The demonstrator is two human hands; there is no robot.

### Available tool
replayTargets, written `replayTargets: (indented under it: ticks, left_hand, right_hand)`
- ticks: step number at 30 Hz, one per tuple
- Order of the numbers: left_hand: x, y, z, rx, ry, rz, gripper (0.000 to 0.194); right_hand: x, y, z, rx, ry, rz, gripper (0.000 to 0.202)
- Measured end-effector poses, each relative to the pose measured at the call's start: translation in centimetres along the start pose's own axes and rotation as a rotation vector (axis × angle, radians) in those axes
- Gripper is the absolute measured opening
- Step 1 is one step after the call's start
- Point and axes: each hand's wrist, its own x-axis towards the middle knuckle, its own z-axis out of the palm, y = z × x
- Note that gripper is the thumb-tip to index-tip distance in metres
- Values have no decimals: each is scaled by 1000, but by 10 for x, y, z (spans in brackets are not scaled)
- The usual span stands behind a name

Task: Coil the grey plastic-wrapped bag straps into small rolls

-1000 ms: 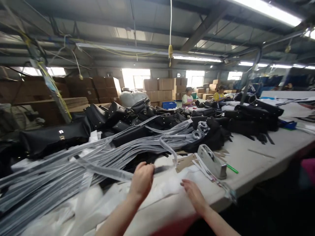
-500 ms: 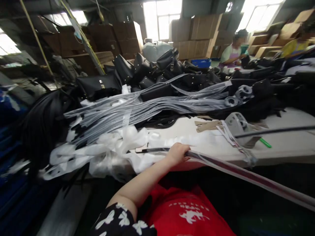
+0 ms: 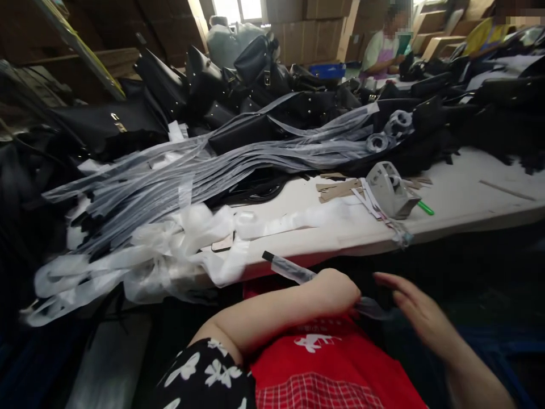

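Plastic (image 3: pixel 294 271) already sleeves the strap's (image 3: pixel 283 264) visible length except its black tip (image 3: pixel 267 256), left hand (image 3: pixel 336 292) clasping it, right hand (image 3: pixel 423 315) unclenched nearby, the bundle (image 3: pixel 238 159) behind likewise sleeved.

Black bags (image 3: pixel 204 76) heaped; blue crate (image 3: pixel 327 71) behind; green pen (image 3: pixel 426 208) beside tape dispenser (image 3: pixel 394 196).

Short black sleeve (image 3: pixel 203 379) on the left arm (image 3: pixel 264 315), covered in a chunky white butterfly-ish print, plus a bright red apron (image 3: pixel 374 363). Apron's got a white animal logo (image 3: pixel 314 342) with tiny lettering (image 3: pixel 318 328) above it, too blurry to read, and a red-and-white checked panel (image 3: pixel 315 392) lower down. Left hand (image 3: pixel 338 289) and right hand (image 3: pixel 419 309) are both bare.
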Motion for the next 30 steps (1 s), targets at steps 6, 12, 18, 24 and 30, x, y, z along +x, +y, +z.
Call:
replayTargets:
  ticks: [6, 12, 18, 24, 30]
  left_hand:
    - [-18, -30, -9, -456, -86, -85, 37]
    - [-65, -87, 3, -1268, -552, -173, 49]
    - [-76, -86, -11, -1787, -390, -166, 35]
    - [-7, -71, -49, -1966, 874, -160, 20]
    - [15, -39, -2, -964, 605, -147, 42]
  right_hand:
    - [21, -9, 21, 110, -422, -43, 41]
    - [26, 17, -25, 12, -325, -21, 39]
    - [46, 26, -22, 64, -310, -78, 40]
    - [34, -41, 71, 259, -536, -83, 33]
    - [57, -56, 34, 919, -186, -9, 52]
